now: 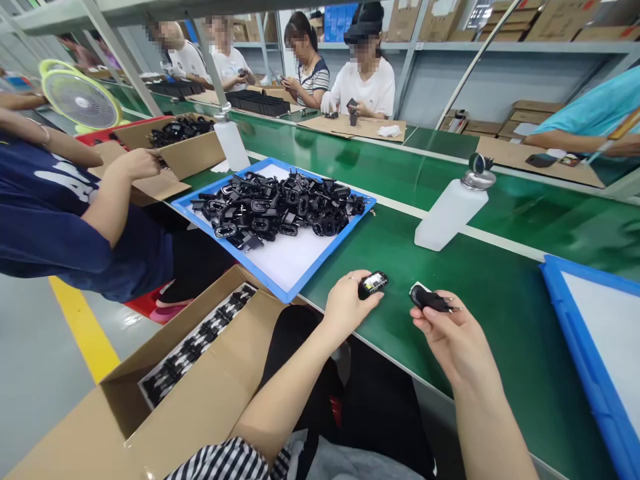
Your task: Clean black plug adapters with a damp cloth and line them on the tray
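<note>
While gripping an open black casing (373, 285) in the curled left hand (347, 303), pinches a pronged black plug (427, 298), at three o'clock, in the half-closed right hand (459, 339).

The black plug (425, 299) in the right hand (457, 340) looks like smooth, faintly shiny plastic with bright metal prongs (455, 309). The green tabletop (390, 247) is glossy and smooth; the bottle (445, 217), matt translucent plastic under a polished metallic cap (479, 180); the blue tray (325, 253), smooth plastic; the box (215, 373), matt brown cardboard; the striped sleeve (225, 460), soft-looking cloth.
</note>
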Demonstrator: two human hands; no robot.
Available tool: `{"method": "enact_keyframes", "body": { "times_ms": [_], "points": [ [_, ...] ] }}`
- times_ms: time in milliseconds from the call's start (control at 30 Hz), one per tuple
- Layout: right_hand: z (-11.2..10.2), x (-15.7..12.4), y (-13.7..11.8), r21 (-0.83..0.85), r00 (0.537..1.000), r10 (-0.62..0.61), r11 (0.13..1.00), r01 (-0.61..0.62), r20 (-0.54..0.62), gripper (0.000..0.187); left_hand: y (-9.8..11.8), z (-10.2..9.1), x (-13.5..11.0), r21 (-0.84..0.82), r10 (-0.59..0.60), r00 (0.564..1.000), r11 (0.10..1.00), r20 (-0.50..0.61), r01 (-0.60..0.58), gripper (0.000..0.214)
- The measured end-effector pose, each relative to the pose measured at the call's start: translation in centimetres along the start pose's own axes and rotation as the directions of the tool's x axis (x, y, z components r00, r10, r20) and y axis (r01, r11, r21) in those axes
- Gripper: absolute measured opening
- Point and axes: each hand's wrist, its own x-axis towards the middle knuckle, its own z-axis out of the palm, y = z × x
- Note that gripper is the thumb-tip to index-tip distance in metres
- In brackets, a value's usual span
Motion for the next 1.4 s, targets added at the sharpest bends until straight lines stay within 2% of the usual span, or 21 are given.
{"method": "enact_keyframes", "body": {
  "times_ms": [100,200,300,467,567,767,867,933,1067,1167,1267,1400],
  "points": [
    [0.4,0.2,0.5,-0.108,0.995,-0.083,0.991,0.076,-0.063,0.024,0.0,0.0,-0.3,-0.109,0.157,0.965,0.985,0.211,-0.136,0.028],
    [1.0,0.2,0.8,-0.276,0.980,-0.193,0.945,0.173,-0.048,0.021,-0.1,-0.4,-0.8,-0.241,0.202,0.932,0.962,0.300,-0.131,0.040],
    [1.3,0.2,1.4,-0.321,0.975,-0.223,0.922,0.215,0.012,0.016,-0.2,-0.6,-1.0,-0.292,0.165,0.943,0.953,0.288,-0.077,0.053],
    [1.0,0.3,2.7,-0.362,0.961,-0.245,0.890,0.276,0.130,0.017,-0.1,-0.3,-1.1,-0.279,0.128,0.963,0.958,0.235,-0.060,0.047],
    [0.8,0.3,3.1,-0.428,0.962,-0.229,0.862,0.272,0.150,0.017,-0.2,-0.2,-1.1,-0.294,0.155,0.966,0.952,0.208,-0.089,0.043],
    [0.7,0.2,2.9,-0.426,0.970,-0.190,0.873,0.237,0.151,0.018,-0.4,-0.1,-1.1,-0.323,0.244,0.959,0.928,0.143,-0.188,0.033],
    [0.4,0.1,2.6,-0.464,0.974,-0.161,0.858,0.219,0.163,0.024,-0.3,-0.2,-1.1,-0.321,0.262,0.958,0.923,0.116,-0.214,0.028],
    [0.2,0.1,2.1,-0.537,0.972,-0.151,0.812,0.227,0.182,0.028,-0.2,-0.3,-1.1,-0.296,0.271,0.956,0.928,0.113,-0.228,0.028],
    [-0.2,0.1,1.0,-0.718,0.952,-0.157,0.627,0.302,0.264,0.031,0.0,-0.3,-1.2,-0.215,0.300,0.949,0.937,0.100,-0.274,0.026],
    [-0.1,0.1,0.3,-0.779,0.936,-0.155,0.521,0.349,0.316,0.030,0.1,-0.3,-1.2,-0.145,0.342,0.936,0.934,0.085,-0.328,0.024],
    [0.0,0.2,-0.2,-0.797,0.930,-0.153,0.482,0.365,0.333,0.027,0.2,-0.4,-1.2,-0.051,0.367,0.927,0.930,0.079,-0.364,0.023],
    [0.0,0.4,-0.5,-0.801,0.942,-0.107,0.501,0.326,0.317,0.026,0.2,-0.6,-1.3,0.045,0.365,0.927,0.928,0.087,-0.370,0.027]
  ]
}}
